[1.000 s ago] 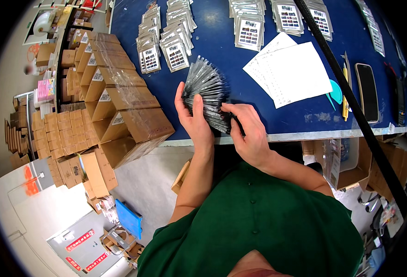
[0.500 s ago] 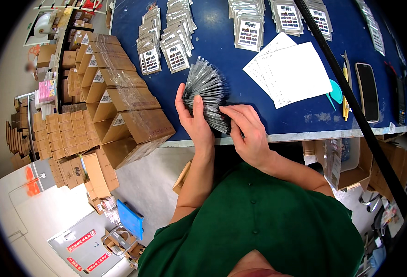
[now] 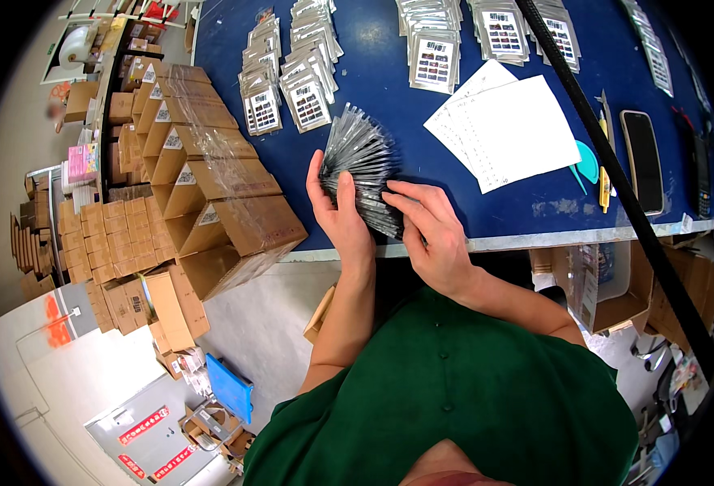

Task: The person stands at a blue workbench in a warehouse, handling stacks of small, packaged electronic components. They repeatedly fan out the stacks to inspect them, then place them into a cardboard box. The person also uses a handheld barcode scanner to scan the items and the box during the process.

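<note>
One fanned stack (image 3: 361, 154) of glossy grey packets is held in the left hand (image 3: 345, 219), thumb across it, in the head view. The right hand (image 3: 436, 235), fingers bent, touches its right side; whether it pinches any packet cannot be told. Nearer than the stack runs the pale edge of the table (image 3: 527, 240); right of the stack, scuffed blue surface (image 3: 564, 207), then flat white papers (image 3: 527, 130); left of it, stiff cardboard boxes (image 3: 256, 223).
</note>
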`<state>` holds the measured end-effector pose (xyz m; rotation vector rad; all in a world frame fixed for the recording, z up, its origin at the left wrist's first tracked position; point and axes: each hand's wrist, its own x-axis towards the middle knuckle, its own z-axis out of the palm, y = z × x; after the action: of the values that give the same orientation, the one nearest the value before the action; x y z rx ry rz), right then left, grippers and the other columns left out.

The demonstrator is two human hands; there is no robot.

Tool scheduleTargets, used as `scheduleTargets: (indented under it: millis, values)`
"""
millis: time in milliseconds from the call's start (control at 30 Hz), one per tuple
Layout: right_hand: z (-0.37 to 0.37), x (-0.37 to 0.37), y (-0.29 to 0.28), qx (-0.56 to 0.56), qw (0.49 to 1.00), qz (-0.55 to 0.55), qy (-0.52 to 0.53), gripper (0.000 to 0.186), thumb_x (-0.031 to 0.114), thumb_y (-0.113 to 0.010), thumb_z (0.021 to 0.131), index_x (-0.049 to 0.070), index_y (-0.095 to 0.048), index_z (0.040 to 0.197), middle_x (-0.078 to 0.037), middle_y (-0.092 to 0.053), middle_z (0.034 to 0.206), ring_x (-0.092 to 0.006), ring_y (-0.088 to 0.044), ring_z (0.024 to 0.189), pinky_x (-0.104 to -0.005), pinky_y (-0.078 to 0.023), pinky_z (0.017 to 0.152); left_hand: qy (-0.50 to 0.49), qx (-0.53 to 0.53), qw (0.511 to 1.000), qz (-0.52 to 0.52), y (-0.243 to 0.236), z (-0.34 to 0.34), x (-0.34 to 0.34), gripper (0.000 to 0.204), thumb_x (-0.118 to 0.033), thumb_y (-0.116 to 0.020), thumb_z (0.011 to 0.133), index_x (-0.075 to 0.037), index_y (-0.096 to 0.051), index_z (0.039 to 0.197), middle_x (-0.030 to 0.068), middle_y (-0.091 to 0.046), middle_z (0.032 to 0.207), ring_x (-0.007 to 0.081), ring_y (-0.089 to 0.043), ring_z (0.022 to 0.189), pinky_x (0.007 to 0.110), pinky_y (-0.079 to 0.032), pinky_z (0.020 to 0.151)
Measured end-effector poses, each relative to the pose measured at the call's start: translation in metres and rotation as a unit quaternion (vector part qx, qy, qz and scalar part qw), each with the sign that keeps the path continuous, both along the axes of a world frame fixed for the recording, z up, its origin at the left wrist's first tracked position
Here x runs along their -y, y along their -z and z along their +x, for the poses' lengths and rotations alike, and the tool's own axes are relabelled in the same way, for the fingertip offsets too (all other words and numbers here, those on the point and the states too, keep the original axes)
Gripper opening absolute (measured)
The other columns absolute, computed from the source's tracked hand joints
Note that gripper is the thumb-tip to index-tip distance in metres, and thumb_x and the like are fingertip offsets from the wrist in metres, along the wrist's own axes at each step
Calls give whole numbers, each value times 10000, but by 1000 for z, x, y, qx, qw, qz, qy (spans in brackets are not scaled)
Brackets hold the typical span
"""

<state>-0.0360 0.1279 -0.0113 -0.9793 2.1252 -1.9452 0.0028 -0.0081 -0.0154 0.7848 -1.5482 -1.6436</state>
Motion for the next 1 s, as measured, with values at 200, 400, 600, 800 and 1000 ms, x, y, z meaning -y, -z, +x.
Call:
scheduleTargets:
  millis: [200,400,600,800,1000]
  values:
    - [-1,0,0,-7,1000,0,3,375,-106,-583,823,-30,-667,1181,-155,-656,1221,-350,-610,1099,-422,-486,957,14,-2,1000,22,-1,2,1,461,-80,-564,1025,-2,-451,1465,104,-534,1372,140,-554,1113,286,-453,974]
    - [-1,1,-1,16,1000,-8,5,443,-121,-571,846,-24,-614,1277,-165,-659,1196,-351,-613,1094,-421,-489,951,-2,-9,1000,4,0,-1,0,431,-60,-521,1029,-18,-463,1454,120,-636,1202,144,-629,962,285,-527,835]
    - [-3,1,2,7,1000,-3,-1,523,-146,-569,842,-19,-575,1350,-175,-659,1195,-347,-619,1084,-405,-504,941,20,-13,999,32,0,2,1,456,-70,-557,1027,-6,-448,1465,106,-541,1366,137,-562,1113,282,-458,973]
    - [-5,1,2,12,1000,8,-7,493,-123,-572,857,-7,-589,1336,-168,-649,1174,-343,-613,1080,-404,-502,934,19,-11,999,31,0,2,1,454,-74,-555,1027,-3,-448,1463,100,-539,1359,134,-559,1100,277,-456,971]
    - [-6,0,-5,12,1000,5,2,391,-86,-581,875,-12,-638,1255,-166,-627,1195,-353,-602,1080,-411,-499,919,11,-2,1000,20,1,2,2,452,-74,-550,1028,-1,-448,1462,103,-536,1365,136,-560,1109,278,-456,973]
